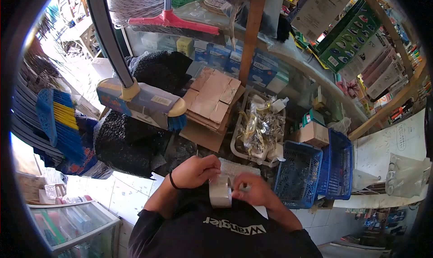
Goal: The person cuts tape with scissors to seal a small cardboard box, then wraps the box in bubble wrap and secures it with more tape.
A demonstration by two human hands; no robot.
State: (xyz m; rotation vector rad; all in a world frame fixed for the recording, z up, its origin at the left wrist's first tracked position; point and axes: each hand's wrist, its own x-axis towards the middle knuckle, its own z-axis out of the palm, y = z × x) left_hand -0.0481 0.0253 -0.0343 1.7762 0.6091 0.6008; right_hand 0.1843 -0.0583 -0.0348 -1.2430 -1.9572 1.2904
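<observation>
A wide roll of tape (220, 191) is held close to my chest, in front of the dark shirt (189, 226). My left hand (195, 171) is at the roll's upper left, its fingers curled and pressed together; what they pinch is too small to make out. On the roll's right side, my right hand (252, 188) has its fingers bent around the roll's edge, slightly blurred. Just beyond both hands lies a sheet of bubble wrap (234, 167) on the counter.
Flattened cardboard (212, 95), a white tray (235, 146) of small metallic packets, and blue baskets (297, 174) line the counter. Black plastic-wrapped bundles (119, 145) and a broom head (140, 100) stand at left. A glass case (76, 222) is at lower left.
</observation>
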